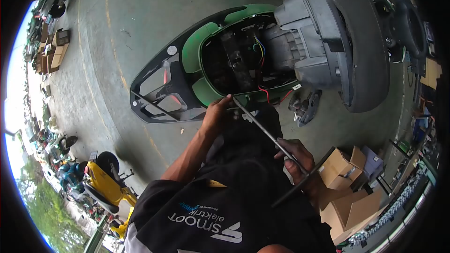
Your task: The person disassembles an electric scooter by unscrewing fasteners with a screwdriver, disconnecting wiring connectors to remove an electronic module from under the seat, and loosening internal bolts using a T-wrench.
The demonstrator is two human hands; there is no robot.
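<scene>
A long T-handle wrench [258,122] slants across in front of my torso. My left hand [216,116] is closed, its fingertips pinching the far end of the shaft beside the green body panel [202,91]. Near the crossbar, my right hand [296,157] wraps round the shaft. Beyond my hands lies the scooter's green and black rear body, its compartment [227,58] uncovered. Inside are a dark metal bracket and coloured wires [260,54]. A red wire with a white connector [296,87] hangs over the near rim. Whether my left fingertips also hold a small fastener cannot be seen.
A tipped-up seat with grey plastic underside [309,33] stands at the compartment's right. Below it, a dark part [308,107] rests on the floor. Open cardboard boxes [349,208] sit close by my right arm. A yellow scooter [104,185] is at lower left.
</scene>
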